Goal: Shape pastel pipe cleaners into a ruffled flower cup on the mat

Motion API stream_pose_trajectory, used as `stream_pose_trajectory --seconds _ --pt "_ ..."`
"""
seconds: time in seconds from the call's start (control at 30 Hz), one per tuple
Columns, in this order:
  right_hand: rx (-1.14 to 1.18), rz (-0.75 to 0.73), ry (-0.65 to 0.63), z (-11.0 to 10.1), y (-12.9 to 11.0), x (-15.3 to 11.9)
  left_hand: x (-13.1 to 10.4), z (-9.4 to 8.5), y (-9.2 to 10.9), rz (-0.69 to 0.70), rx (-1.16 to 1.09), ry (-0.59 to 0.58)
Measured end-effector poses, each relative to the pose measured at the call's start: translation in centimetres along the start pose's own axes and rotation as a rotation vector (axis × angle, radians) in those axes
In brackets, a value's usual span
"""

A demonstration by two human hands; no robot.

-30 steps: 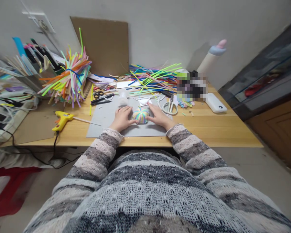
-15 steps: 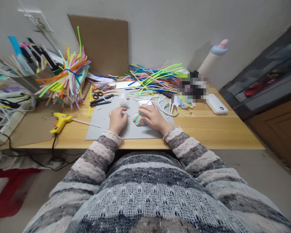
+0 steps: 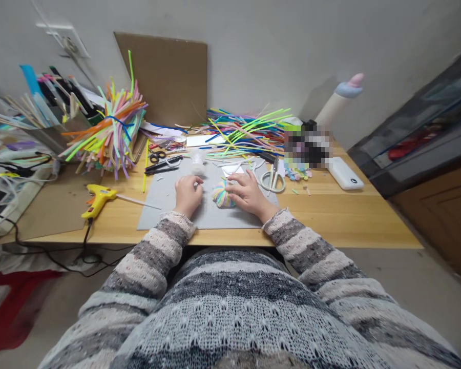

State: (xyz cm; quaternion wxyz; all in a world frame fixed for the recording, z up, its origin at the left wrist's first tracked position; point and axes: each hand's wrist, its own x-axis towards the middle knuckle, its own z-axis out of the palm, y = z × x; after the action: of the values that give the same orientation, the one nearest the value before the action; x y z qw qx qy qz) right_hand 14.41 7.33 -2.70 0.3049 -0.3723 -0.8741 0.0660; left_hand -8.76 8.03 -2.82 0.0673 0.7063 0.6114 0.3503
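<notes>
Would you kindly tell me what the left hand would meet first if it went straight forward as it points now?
Most likely the translucent white item just beyond the left hand, though the depth between them is hard to judge.

Rounded piece [image 3: 219, 197] with curved pastel stripes, on the grey board [image 3: 211, 220].
</notes>
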Motion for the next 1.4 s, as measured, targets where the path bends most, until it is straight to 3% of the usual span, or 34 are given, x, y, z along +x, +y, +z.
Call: stream_pose_trajectory --seconds 0.17,0.47,0.77,0.83,0.9,0.97,1.03,1.07,1.17,1.23,1.4 --pt "0.060 0.093 0.022 0.5 -0.3 -0.2 0.2 0.0 0.0 -0.008 0.005 0.013" --pt "0.205 0.195 -0.122 1.3 -0.4 0.2 0.2 -0.2 0.0 -0.019 -0.055 -0.037" --pt "0.389 0.226 -0.054 0.7 -0.6 0.2 -0.9 -0.9 0.6 -0.077 -0.310 -0.101" --pt "0.516 0.248 -0.001 0.5 -0.5 0.1 -1.0 -1.1 1.2 -0.139 -0.506 -0.127" --pt "0.624 0.250 0.045 0.2 -0.6 0.0 -1.0 -1.3 2.3 -0.294 -0.882 -0.212" --pt "0.663 0.211 0.061 -0.6 -1.1 0.2 -1.0 -1.3 3.6 -0.510 -1.240 -0.406" --pt "0.629 0.136 0.032 -1.6 -2.0 0.6 -1.0 -1.0 5.0 -0.655 -1.425 -0.604" --pt "0.593 0.093 0.013 -2.2 -2.4 0.9 -1.0 -0.9 5.7 -0.689 -1.481 -0.648" --pt "0.431 -0.026 -0.055 -3.7 -3.4 1.6 -1.0 -0.8 7.2 -0.694 -1.609 -0.620" --pt "0.430 -0.023 0.027 -4.2 -3.3 1.8 -0.9 -1.0 7.8 -0.644 -1.716 -0.606" --pt "0.738 0.202 0.609 -2.5 -0.5 1.7 0.4 -1.6 8.1 -0.637 -2.026 -0.445"
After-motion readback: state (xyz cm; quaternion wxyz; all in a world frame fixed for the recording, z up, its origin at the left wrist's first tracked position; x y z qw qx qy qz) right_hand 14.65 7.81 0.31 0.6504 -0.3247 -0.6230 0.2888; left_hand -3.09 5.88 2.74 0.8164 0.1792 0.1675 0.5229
